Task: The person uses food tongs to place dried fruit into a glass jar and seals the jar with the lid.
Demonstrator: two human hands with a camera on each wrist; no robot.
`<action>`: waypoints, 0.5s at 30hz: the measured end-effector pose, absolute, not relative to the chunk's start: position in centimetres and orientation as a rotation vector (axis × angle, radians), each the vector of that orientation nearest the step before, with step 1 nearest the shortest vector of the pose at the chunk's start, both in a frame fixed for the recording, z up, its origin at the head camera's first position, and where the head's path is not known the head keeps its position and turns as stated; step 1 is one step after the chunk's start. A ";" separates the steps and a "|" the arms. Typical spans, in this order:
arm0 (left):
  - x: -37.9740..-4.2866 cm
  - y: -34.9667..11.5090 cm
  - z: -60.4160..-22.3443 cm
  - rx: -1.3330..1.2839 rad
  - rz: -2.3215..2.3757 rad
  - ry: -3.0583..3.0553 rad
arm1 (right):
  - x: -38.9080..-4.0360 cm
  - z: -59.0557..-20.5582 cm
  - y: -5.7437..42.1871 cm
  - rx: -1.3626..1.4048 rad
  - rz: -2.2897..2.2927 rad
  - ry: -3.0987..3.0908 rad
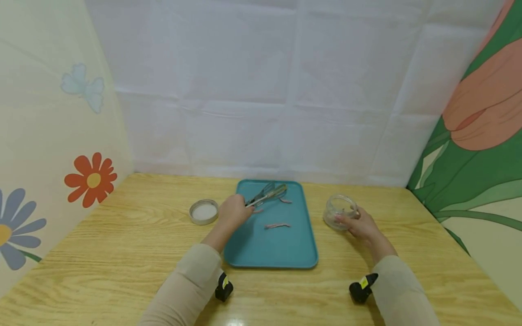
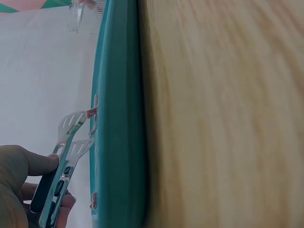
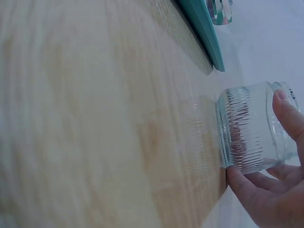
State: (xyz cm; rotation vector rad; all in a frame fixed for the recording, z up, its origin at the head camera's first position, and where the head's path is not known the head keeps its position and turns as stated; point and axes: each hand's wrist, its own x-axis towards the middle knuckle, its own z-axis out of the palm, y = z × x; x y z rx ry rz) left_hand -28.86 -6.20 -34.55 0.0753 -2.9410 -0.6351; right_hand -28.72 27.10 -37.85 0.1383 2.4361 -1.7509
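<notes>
The left hand (image 1: 234, 212) is curling its fingers (image 2: 43, 164) round parted tongs (image 1: 265, 196); the right hand (image 1: 363, 225) is gripping a glass jar (image 3: 251, 126); uneven squeezing could be risking a dropped pink strip (image 1: 277, 225).

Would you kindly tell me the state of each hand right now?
Left hand: closed, holding the tongs.
Right hand: closed around the glass jar.

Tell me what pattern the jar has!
The jar has fine ridges near its base, best seen in the right wrist view.
</notes>
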 end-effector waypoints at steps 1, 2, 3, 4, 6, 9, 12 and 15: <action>-28.8 -6.2 -34.6 0.077 -0.627 -2.940 | -28.7 -37.8 27.1 0.136 -1.752 2.436; -28.8 -6.2 -34.6 0.079 -0.622 -2.937 | -28.7 -37.8 27.1 0.132 -1.750 2.440; -28.8 -6.2 -34.6 0.080 -0.617 -2.933 | -28.7 -37.8 27.1 0.130 -1.750 2.443; -28.8 -6.3 -34.7 0.078 -0.613 -2.927 | -28.7 -37.7 27.1 0.129 -1.750 2.445; -28.8 -6.3 -34.8 0.074 -0.607 -2.922 | -28.6 -37.7 27.0 0.132 -1.753 2.449; -28.8 -6.4 -34.9 0.073 -0.594 -2.924 | -28.6 -37.8 27.0 0.131 -1.754 2.460; -28.8 -6.3 -34.9 0.076 -0.585 -2.936 | -28.8 -38.2 27.2 0.145 -1.771 2.454; -28.8 -6.3 -34.9 0.077 -0.580 -2.950 | -29.2 -38.8 27.5 0.133 -1.775 2.454</action>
